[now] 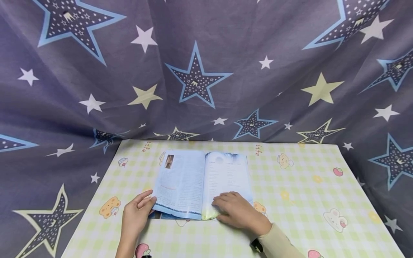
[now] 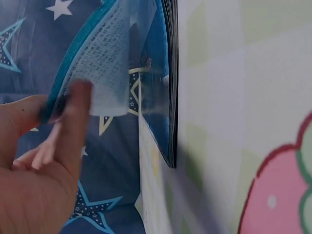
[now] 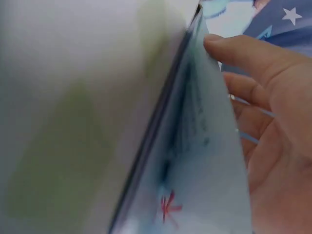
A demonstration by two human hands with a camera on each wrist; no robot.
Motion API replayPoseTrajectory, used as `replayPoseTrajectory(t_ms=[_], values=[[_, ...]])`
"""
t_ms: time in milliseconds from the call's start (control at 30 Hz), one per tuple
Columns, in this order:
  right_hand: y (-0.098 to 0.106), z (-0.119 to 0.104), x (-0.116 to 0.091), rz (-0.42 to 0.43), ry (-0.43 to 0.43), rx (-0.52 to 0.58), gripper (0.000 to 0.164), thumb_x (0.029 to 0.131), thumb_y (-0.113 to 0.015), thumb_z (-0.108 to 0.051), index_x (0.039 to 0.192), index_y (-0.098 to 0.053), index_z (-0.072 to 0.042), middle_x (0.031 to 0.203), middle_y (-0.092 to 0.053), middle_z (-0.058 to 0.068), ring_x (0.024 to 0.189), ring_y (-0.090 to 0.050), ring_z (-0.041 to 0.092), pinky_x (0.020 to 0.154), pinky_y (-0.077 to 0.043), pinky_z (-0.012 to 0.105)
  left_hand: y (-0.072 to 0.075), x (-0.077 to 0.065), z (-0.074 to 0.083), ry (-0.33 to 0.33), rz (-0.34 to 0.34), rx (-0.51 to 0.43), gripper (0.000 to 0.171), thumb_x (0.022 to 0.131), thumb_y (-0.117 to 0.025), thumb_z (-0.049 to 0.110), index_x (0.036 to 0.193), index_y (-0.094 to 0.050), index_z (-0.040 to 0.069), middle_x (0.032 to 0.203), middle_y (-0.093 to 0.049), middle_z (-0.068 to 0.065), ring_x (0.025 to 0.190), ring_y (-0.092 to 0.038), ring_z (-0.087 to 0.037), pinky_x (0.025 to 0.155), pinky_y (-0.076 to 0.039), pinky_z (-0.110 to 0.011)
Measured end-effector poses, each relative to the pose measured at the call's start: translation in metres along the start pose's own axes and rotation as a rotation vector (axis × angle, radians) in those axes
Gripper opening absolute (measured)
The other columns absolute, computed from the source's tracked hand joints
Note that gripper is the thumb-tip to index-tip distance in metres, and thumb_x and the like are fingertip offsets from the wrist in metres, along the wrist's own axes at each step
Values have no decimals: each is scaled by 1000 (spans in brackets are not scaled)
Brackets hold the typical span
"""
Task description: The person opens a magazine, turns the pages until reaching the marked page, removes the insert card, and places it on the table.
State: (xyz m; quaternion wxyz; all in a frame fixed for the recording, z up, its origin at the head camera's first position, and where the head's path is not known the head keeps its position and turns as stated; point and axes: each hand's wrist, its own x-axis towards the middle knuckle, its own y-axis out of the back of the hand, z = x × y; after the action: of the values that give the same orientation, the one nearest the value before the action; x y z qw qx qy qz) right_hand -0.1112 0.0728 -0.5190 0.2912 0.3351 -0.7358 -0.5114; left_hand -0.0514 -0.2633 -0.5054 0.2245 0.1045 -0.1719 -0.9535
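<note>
An open magazine [image 1: 203,186] lies on the table with printed text on both pages. My left hand [image 1: 137,211] is at the lower left corner and pinches the edge of the left page [image 1: 175,182] between thumb and fingers. That page [image 2: 105,63] bows up in the left wrist view, apart from the dark stack of pages [image 2: 171,87] below. On the lower part of the right page [image 1: 226,175] rests my right hand [image 1: 237,211], fingers spread loosely over the paper. In the right wrist view its thumb [image 3: 234,46] touches the page [image 3: 214,161].
Under the magazine is a table with a green-checked cloth [image 1: 300,200] printed with cartoon figures. A dark curtain with stars [image 1: 258,86] hangs behind the table and along its sides.
</note>
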Motion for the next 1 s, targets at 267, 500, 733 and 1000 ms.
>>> replayPoseTrajectory(t_ms=[267,500,733,1000], values=[[14,16,-23,102,-65,0,23,93,-72,-27,113,-72,-15,106,-72,-4,102,-66,15,104,-42,56,1,2,-1,-8,52,-17,40,94,-72,16,129,-63,0,129,-63,-19,121,-60,-30,84,-45,-3],[17,32,-32,299,-129,-34,34,89,-77,-29,118,-70,-13,107,-72,-1,99,-66,19,99,-45,54,-5,1,1,-9,29,-32,37,94,-71,16,127,-65,2,125,-66,-15,116,-64,-27,84,-49,-7],[16,36,-29,482,-173,-123,68,83,-82,-40,137,-56,-6,112,-63,10,96,-62,28,78,-53,47,-21,0,9,-63,-63,-73,36,94,-72,13,126,-65,-2,123,-67,-18,114,-65,-27,86,-51,-11],[15,25,-17,499,-240,-148,85,82,-81,-47,145,-47,-2,91,-70,4,80,-67,23,75,-56,46,-43,-4,19,-120,-174,-136,34,94,-72,10,124,-65,-3,122,-67,-20,111,-67,-28,87,-52,-14]])
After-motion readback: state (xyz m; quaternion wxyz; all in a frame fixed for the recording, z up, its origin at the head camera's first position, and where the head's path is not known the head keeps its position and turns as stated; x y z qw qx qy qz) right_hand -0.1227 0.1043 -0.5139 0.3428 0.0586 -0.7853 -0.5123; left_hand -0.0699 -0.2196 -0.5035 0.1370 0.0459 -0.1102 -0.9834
